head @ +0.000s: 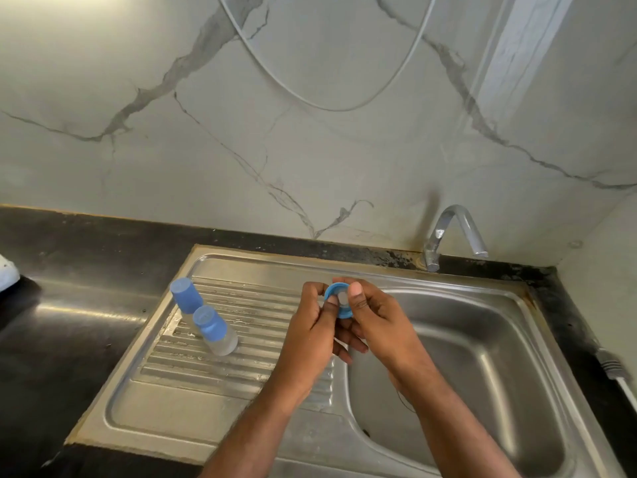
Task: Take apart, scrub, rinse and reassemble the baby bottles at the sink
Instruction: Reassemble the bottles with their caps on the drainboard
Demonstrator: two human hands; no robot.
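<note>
Both hands hold a blue bottle collar ring with a pale teat in its middle, above the seam between drainboard and basin. My left hand grips its left side, thumb on the ring's face. My right hand pinches its right side, thumb pressing near the teat. Two assembled baby bottles stand on the ribbed drainboard: one with a blue cap at the back left, another clear bottle with a blue cap just in front of it.
The steel sink basin lies to the right under a chrome tap. Black counter surrounds the sink. A white object sits at the far left edge; a grey cable lies at the right edge. Marble wall behind.
</note>
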